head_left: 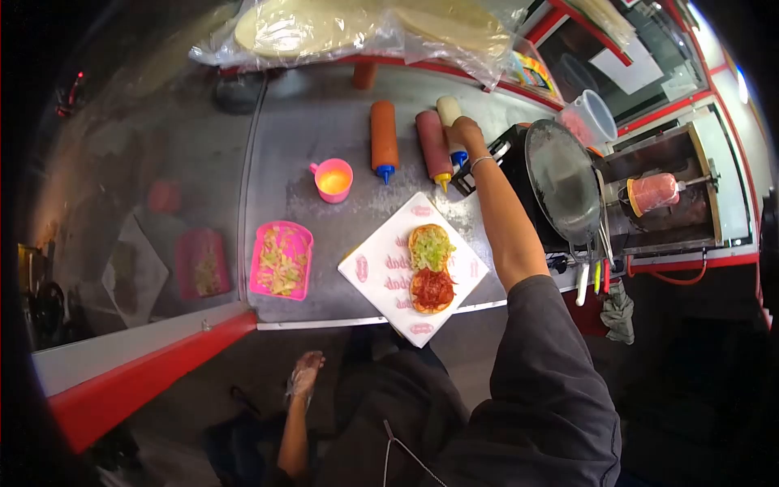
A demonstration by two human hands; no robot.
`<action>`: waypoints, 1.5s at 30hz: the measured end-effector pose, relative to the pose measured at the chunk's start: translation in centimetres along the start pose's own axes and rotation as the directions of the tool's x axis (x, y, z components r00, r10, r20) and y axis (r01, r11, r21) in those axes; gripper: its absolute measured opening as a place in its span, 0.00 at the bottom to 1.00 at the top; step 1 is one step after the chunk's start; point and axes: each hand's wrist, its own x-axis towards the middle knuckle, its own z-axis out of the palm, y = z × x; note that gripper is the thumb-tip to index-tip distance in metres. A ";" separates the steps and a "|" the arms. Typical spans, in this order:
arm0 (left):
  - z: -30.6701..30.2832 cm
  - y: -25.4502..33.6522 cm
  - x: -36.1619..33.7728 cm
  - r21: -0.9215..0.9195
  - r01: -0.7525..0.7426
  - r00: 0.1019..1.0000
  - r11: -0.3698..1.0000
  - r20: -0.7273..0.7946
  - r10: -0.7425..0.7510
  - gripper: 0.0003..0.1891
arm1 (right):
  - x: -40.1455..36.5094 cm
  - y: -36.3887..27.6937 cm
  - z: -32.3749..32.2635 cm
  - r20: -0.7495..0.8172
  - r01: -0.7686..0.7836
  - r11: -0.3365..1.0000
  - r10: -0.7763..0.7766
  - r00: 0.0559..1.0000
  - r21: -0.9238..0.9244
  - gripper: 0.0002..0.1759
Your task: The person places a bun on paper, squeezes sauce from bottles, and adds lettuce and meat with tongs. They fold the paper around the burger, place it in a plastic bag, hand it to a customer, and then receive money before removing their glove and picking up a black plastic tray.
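My right hand (pixel 467 136) reaches across the counter and is closed around a white squeeze bottle (pixel 448 107) with a blue nozzle, which points down toward me. Just left of it lie a dark red squeeze bottle (pixel 433 144) with a yellow nozzle and an orange squeeze bottle (pixel 383 134) with a blue nozzle. My left hand (pixel 305 375), in a clear plastic glove, is low by my body, away from the counter, with its fingers loosely extended and nothing visible in it. On printed paper (pixel 377 272) rests an opened bun: one half with shredded lettuce (pixel 431 249), the other with reddish meat (pixel 432 290).
A pink tray (pixel 305 280) of chopped lettuce and a pink cup (pixel 333 185) of orange sauce stand at left. To the right are a round griddle (pixel 561 174), a meat spit (pixel 653 193) and hanging knives (pixel 583 284). Bagged flatbreads (pixel 308 26) lie along the back.
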 end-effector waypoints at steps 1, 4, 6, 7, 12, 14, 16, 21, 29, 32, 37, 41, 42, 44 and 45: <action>1.1 2.6 -0.7 -0.012 0.024 1.000 1.000 -0.003 -0.024 0.21 | -0.9 0.1 -0.7 0.076 0.006 1.000 -0.008 0.997 0.024 0.40; 3.7 11.6 -2.2 -0.041 0.103 0.975 0.994 0.202 -0.093 0.21 | -1.7 0.2 -4.1 0.159 0.035 0.997 -0.046 0.986 0.073 0.42; 5.8 17.4 -4.6 0.103 -0.113 0.929 0.988 0.363 0.068 0.24 | -2.2 1.8 -5.0 0.138 -0.001 0.960 -0.039 0.990 0.280 0.39; 6.6 18.0 -4.7 0.095 -0.105 0.932 0.990 0.357 0.065 0.24 | -5.0 1.7 -7.6 0.157 -0.100 0.891 0.032 0.987 0.444 0.39; 10.3 18.7 -4.7 0.082 -0.188 0.748 0.979 0.657 0.088 0.22 | -22.2 5.3 -11.0 0.241 -0.229 0.107 -0.125 0.962 0.968 0.25; 11.3 18.4 -4.5 0.240 -0.236 0.762 0.942 0.647 0.026 0.23 | -25.5 7.7 -11.1 0.452 -0.422 0.163 -0.269 0.851 0.892 0.23; 11.4 16.3 -3.2 0.471 -0.276 0.844 0.838 0.536 -0.024 0.28 | -27.5 9.8 -12.1 0.363 -0.393 -0.031 -0.322 0.874 0.919 0.24; 9.3 6.8 0.2 0.791 -0.035 0.999 0.611 0.033 0.014 0.25 | -31.4 9.7 -15.2 -0.082 0.103 0.116 -0.172 0.982 0.988 0.27; 7.9 -3.0 -0.9 0.635 0.109 0.980 0.765 0.061 -0.189 0.23 | -32.0 10.0 -11.6 0.015 0.061 0.280 -0.261 0.965 0.958 0.22; 7.2 -4.5 -2.2 0.598 0.188 0.970 0.779 0.013 -0.244 0.22 | -32.0 8.8 -11.2 0.022 0.075 0.361 -0.258 0.966 0.930 0.21; 5.6 -3.6 -3.3 0.498 0.271 0.958 0.824 -0.055 -0.282 0.22 | -34.1 7.6 -11.2 -0.028 0.116 0.436 -0.204 0.979 0.892 0.16; 3.0 -6.8 -1.0 0.678 0.190 0.944 0.710 0.072 -0.322 0.26 | -33.6 6.5 -11.0 -0.020 0.095 0.439 -0.172 0.985 0.893 0.20; 2.3 -7.2 -0.2 0.790 0.057 0.925 0.610 0.189 -0.330 0.29 | -33.2 7.0 -10.7 -0.022 0.090 0.399 -0.173 0.985 0.913 0.20; 1.2 -4.2 -0.2 0.731 0.124 0.936 0.671 0.139 -0.325 0.28 | -34.6 6.4 -11.0 -0.051 0.110 0.403 -0.155 0.987 0.909 0.20; 0.9 -3.0 -0.2 0.659 0.192 0.940 0.727 0.090 -0.330 0.27 | -35.3 6.0 -11.0 -0.072 0.124 0.410 -0.140 0.988 0.903 0.19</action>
